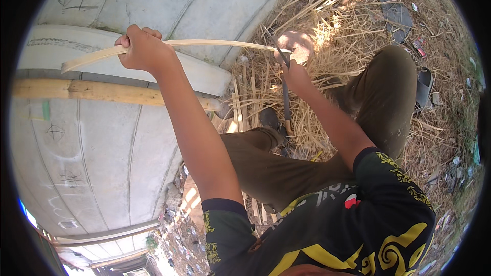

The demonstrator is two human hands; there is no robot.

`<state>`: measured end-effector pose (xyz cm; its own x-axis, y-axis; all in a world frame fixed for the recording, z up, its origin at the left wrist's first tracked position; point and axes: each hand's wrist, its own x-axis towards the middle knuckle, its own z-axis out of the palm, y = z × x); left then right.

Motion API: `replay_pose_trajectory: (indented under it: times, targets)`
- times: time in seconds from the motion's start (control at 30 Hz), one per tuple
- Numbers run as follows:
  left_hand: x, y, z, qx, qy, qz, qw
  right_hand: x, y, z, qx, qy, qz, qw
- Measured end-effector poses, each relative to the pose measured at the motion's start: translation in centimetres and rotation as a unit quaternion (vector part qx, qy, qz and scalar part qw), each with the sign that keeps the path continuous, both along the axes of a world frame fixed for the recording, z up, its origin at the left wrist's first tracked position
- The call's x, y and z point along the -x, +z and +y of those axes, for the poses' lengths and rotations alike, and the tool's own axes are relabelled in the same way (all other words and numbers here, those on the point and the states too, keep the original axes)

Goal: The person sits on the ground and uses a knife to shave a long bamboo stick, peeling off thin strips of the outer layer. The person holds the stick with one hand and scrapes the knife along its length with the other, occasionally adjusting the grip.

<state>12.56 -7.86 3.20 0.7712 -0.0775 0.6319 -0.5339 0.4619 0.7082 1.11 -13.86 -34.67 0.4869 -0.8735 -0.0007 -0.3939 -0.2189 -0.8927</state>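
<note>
A long, pale bamboo strip [215, 43] stretches in a shallow arc between my hands. My left hand [144, 50] is closed in a fist around it, with the strip's left end sticking out past the fingers. At its right end, the strip meets the dark, narrow blade of a knife [274, 40]. My right hand [295, 74] is closed at the base of that knife, whose blade points up and to the left; the handle is hidden in the fingers. Just beyond the right hand is a rounded, pale brown block [298, 42], partly covered.
Bamboo shavings [327, 30] cover the ground around my legs. A long dark blade with a wooden handle [288, 127] lies near my shoe [270, 117]. To the left are a grey panel wall [102, 158] and a horizontal bamboo pole [102, 92]. Litter lies at right.
</note>
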Motion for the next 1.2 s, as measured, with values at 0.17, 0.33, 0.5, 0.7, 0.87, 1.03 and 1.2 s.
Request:
replay_pose_trajectory:
  times: [0.17, 0.33, 0.5, 0.7, 0.87, 1.03, 1.2]
  targets:
    - [1.1, 0.2, -0.6, 0.018, -0.002, 0.009, 1.000, 0.0, 2.4, 1.1, 0.089, -0.049, -0.194, 0.976]
    - [1.6, 0.5, -0.6, 0.003, -0.015, 0.024, 1.000, 1.4, -3.1, -1.7, -0.022, -0.019, 0.055, 0.998]
    - [0.1, -0.3, 0.1, -0.001, -0.001, -0.009, 1.000, 0.3, 4.6, -2.9, 0.032, -0.096, -0.148, 0.984]
    - [1.7, 0.5, -1.3, -0.002, -0.010, -0.013, 1.000, 1.3, -2.4, -0.3, -0.057, 0.066, 0.089, 0.992]
    - [0.0, 0.2, -0.2, 0.000, -0.001, -0.002, 1.000, 0.9, -2.8, -0.6, -0.030, -0.061, -0.004, 0.998]
    - [-1.0, -0.4, 1.0, 0.014, 0.019, -0.005, 1.000, 1.4, 5.6, -0.4, -0.031, -0.045, -0.172, 0.983]
    - [-0.4, -0.5, 1.1, 0.016, 0.002, 0.005, 1.000, 1.3, -5.8, 1.9, -0.115, 0.073, 0.057, 0.989]
